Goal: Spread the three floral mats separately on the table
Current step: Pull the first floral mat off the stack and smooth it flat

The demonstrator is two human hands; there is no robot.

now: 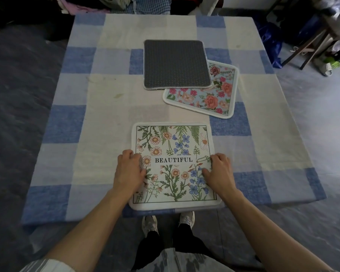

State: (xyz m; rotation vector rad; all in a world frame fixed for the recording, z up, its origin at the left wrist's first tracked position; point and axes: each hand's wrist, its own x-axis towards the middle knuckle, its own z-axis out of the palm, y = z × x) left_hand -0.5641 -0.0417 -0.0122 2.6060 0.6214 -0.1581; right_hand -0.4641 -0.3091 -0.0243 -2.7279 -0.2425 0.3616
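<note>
A white floral mat printed "BEAUTIFUL" lies flat at the table's near edge. My left hand rests on its left side and my right hand on its right side, fingers curled over the mat's edges. Farther back, a mat lying face down with its dark grey underside up overlaps the upper left part of a light blue mat with pink and red roses, which sits turned at an angle.
The table carries a blue and cream checked cloth. Clothes are piled beyond the far edge. A wooden chair or stool with clutter stands on the floor at the right. My feet show below the near edge.
</note>
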